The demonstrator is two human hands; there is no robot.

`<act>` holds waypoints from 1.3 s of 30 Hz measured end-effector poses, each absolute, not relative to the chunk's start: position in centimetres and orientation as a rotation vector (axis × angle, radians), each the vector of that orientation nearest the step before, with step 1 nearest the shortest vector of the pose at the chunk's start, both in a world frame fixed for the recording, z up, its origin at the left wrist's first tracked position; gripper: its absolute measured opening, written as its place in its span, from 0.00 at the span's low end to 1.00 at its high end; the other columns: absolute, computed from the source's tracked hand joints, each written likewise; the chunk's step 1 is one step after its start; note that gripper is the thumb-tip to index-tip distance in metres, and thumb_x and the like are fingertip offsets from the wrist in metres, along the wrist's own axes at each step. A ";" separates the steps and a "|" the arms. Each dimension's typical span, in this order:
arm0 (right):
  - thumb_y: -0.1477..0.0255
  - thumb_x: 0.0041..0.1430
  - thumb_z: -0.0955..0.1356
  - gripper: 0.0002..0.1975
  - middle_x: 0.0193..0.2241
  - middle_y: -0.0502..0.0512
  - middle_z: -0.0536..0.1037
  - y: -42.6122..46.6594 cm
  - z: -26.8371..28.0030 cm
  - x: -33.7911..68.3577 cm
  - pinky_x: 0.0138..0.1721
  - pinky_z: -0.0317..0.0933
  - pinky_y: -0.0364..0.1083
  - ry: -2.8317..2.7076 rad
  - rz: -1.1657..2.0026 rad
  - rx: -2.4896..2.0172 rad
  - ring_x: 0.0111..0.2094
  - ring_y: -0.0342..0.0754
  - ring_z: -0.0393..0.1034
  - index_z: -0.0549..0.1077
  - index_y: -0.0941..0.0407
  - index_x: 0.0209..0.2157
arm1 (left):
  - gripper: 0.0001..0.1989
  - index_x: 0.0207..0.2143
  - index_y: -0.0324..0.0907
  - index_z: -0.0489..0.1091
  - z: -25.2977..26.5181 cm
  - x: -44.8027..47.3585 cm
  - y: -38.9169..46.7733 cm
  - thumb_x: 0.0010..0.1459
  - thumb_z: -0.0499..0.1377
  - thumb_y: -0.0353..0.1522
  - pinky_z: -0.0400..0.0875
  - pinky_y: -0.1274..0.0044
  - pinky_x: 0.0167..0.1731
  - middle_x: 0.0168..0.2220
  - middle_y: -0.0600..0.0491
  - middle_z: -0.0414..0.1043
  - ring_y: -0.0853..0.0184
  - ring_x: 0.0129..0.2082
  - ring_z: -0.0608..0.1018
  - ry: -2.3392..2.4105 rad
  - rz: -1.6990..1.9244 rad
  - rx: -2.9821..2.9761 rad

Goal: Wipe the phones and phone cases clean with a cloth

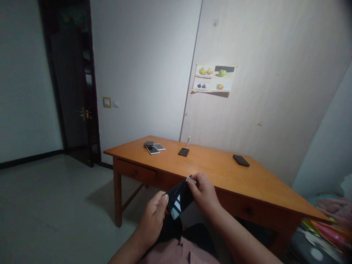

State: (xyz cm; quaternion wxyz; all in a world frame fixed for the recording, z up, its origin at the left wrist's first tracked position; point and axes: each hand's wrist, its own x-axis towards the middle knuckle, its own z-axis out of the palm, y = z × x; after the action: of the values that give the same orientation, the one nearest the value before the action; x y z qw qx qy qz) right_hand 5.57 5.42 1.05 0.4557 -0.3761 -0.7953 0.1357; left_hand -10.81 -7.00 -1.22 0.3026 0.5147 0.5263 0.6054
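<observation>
A dark phone (180,200) with a glossy face is held tilted over my lap, in front of the table's near edge. Window-like light reflects off its lower part. My left hand (153,216) grips its left end, thumb on top and fingers underneath. At the upper right corner, my right hand (205,192) is closed with thumb and fingers pinched together. A small whitish piece (190,179) shows by those fingertips; whether it is cloth or film I cannot tell. The right fingers hide that corner of the phone.
The wooden table (214,165) bears white-framed phones (153,150), a grey flat device (149,144), a black flat phone-like thing (183,152), a small clear bottle (188,142) and a black flat case (241,160). A drawer (134,173) faces me. Colourful items (327,234) lie at right.
</observation>
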 end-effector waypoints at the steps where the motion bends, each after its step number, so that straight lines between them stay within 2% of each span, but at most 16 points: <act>1: 0.64 0.65 0.64 0.09 0.33 0.53 0.74 4.8 1.1 5.4 0.36 0.60 0.46 -2.005 0.339 -0.885 0.35 0.49 0.69 0.71 0.53 0.34 | 0.19 0.29 0.43 0.65 -1.2 -10.7 -7.0 0.64 0.53 0.48 0.61 0.78 0.28 0.24 0.58 0.62 0.69 0.25 0.65 1.396 1.603 1.365; 4: 0.65 0.66 0.64 0.08 0.34 0.53 0.75 3.6 1.5 5.1 0.36 0.59 0.45 -2.105 0.334 -0.826 0.35 0.48 0.70 0.72 0.52 0.35 | 0.19 0.29 0.43 0.65 -1.1 -10.7 -7.1 0.65 0.52 0.47 0.61 0.78 0.29 0.24 0.57 0.63 0.69 0.25 0.65 1.382 1.597 1.380; 10: 0.62 0.65 0.64 0.11 0.31 0.53 0.74 4.8 2.4 5.2 0.32 0.55 0.46 -2.021 0.155 -1.098 0.33 0.50 0.69 0.70 0.53 0.31 | 0.19 0.29 0.43 0.65 -1.2 -10.7 -6.9 0.65 0.52 0.48 0.62 0.78 0.29 0.25 0.56 0.64 0.68 0.26 0.66 1.370 1.598 1.394; 16: 0.63 0.67 0.62 0.10 0.33 0.53 0.76 2.2 2.9 3.9 0.36 0.57 0.46 -2.211 0.219 -0.777 0.36 0.49 0.70 0.70 0.52 0.35 | 0.18 0.29 0.43 0.66 -1.3 -10.7 -6.8 0.67 0.50 0.45 0.62 0.78 0.29 0.25 0.57 0.64 0.68 0.26 0.66 1.355 1.615 1.456; 22: 0.62 0.66 0.64 0.11 0.32 0.53 0.75 4.4 3.3 4.8 0.33 0.56 0.47 -2.061 0.182 -1.073 0.34 0.51 0.69 0.71 0.52 0.33 | 0.19 0.29 0.43 0.65 -1.2 -10.8 -7.0 0.67 0.49 0.45 0.61 0.77 0.30 0.25 0.57 0.63 0.68 0.27 0.67 1.366 1.612 1.482; 29: 0.63 0.68 0.63 0.10 0.33 0.53 0.75 1.6 2.6 3.8 0.37 0.58 0.46 -2.164 0.221 -0.749 0.36 0.49 0.69 0.72 0.52 0.35 | 0.17 0.32 0.43 0.66 -1.5 -10.7 -6.9 0.68 0.49 0.44 0.62 0.78 0.30 0.27 0.57 0.63 0.68 0.27 0.67 1.317 1.630 1.466; 32: 0.60 0.65 0.65 0.13 0.34 0.56 0.74 4.1 2.3 4.8 0.42 0.60 0.49 -1.996 0.207 -0.836 0.40 0.53 0.69 0.73 0.53 0.31 | 0.18 0.29 0.43 0.64 -1.4 -11.2 -7.0 0.68 0.49 0.45 0.62 0.78 0.30 0.26 0.58 0.61 0.69 0.27 0.66 1.353 1.655 1.459; 35: 0.59 0.62 0.67 0.14 0.40 0.60 0.76 6.2 1.5 5.7 0.48 0.61 0.53 -1.895 0.388 -0.857 0.49 0.57 0.69 0.74 0.53 0.29 | 0.19 0.29 0.43 0.63 -1.3 -11.5 -7.0 0.67 0.49 0.46 0.62 0.78 0.30 0.25 0.58 0.60 0.69 0.26 0.65 1.363 1.682 1.419; 39: 0.57 0.60 0.69 0.14 0.47 0.61 0.76 6.0 0.3 5.9 0.57 0.56 0.54 -1.958 0.606 -0.738 0.62 0.59 0.60 0.75 0.52 0.29 | 0.18 0.30 0.43 0.63 -1.1 -11.4 -7.1 0.67 0.50 0.46 0.61 0.79 0.29 0.25 0.58 0.61 0.69 0.26 0.64 1.347 1.704 1.350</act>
State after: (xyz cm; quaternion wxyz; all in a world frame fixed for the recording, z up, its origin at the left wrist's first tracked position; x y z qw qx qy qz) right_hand 5.92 5.99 0.31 0.4632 -0.3004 -0.7966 0.2464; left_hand -11.44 -7.10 -1.05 0.2878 0.5054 0.5045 0.6381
